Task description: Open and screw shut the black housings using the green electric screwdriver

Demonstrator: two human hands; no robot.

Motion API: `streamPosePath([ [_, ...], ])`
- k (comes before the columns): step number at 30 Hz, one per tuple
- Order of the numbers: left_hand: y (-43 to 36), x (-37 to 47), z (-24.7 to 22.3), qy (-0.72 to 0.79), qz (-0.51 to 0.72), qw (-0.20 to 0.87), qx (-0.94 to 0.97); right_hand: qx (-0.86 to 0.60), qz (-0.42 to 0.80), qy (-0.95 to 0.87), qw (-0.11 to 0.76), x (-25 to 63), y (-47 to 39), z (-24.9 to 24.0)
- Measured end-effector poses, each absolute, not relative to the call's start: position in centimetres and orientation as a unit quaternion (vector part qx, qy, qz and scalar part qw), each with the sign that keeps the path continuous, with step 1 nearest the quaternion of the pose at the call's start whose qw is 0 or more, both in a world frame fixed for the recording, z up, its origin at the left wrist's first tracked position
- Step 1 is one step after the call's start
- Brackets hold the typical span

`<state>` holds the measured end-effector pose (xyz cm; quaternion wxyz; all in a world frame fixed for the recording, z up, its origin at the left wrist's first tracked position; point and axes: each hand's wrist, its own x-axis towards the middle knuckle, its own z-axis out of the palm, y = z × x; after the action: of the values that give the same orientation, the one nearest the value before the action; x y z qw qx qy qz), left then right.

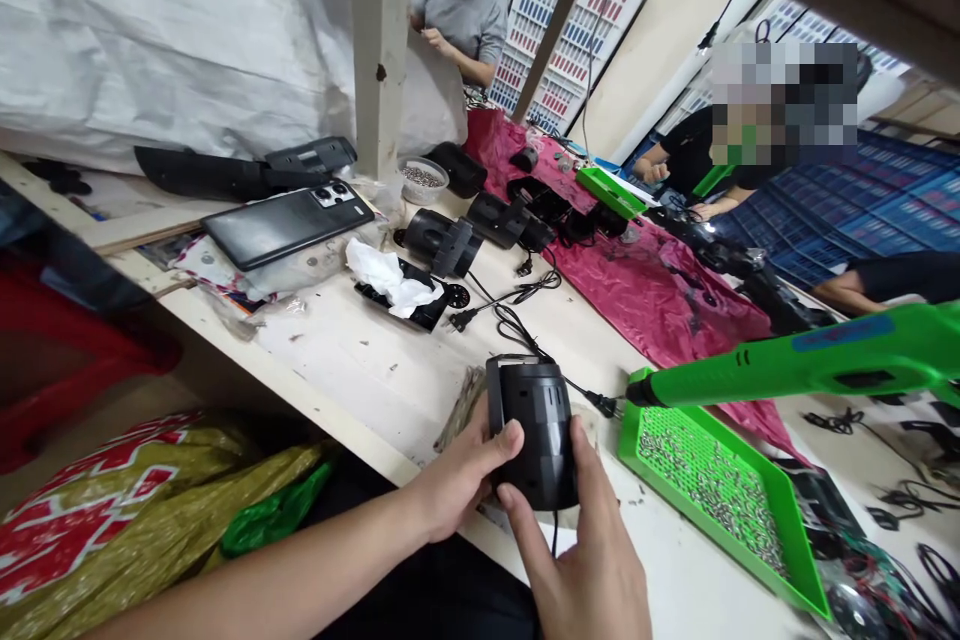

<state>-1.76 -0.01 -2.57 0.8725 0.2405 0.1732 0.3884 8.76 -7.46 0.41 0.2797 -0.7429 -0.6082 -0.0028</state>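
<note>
Between my two hands is a black cylindrical plastic housing (pixel 534 420) with a bracket on its left side and a cable hanging from its lower end. My left hand (pixel 465 465) grips its left side, thumb across the front. My right hand (pixel 585 540) is wrapped round the right side and lower end, thumb and fingers on opposite sides. Just right of it a two-pin plug (pixel 602 404) lies on the table. A green electric screwdriver (pixel 780 365) hangs over a green tray (pixel 814 592) that holds many small screws.
Similar black housings (pixel 442 240) with cords lie further back, beside a bowl of screws (pixel 421 178). A black phone (pixel 289 223) rests at the left near a wooden post (pixel 379 50). Pink cloth (pixel 622 290) crosses the table. Several people sit beyond.
</note>
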Motion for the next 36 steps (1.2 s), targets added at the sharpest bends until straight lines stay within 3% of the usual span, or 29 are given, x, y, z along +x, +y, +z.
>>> streamPosePath([
  [8,-0.1,-1.6,-2.1,0.215,0.39,0.854,0.269,-0.745,0.0,-0.607,0.278,8.8,-7.7,0.3],
  [18,0.2,-1.1,-1.0,0.333,0.351,0.835,0.261,-0.702,-0.079,-0.658,0.259,9.0,-7.3,-0.4],
  [23,0.8,-0.6,-0.4,0.373,0.321,0.837,0.24,-0.708,0.002,-0.659,0.254,10.3,-7.4,0.7],
  [29,0.7,-0.4,0.0,0.373,0.342,0.83,0.233,-0.697,0.134,-0.632,0.312,11.9,-8.0,0.8],
  [36,-0.1,0.0,-0.1,0.398,0.35,0.81,0.251,-0.732,-0.004,-0.609,0.307,9.8,-8.0,-0.2],
])
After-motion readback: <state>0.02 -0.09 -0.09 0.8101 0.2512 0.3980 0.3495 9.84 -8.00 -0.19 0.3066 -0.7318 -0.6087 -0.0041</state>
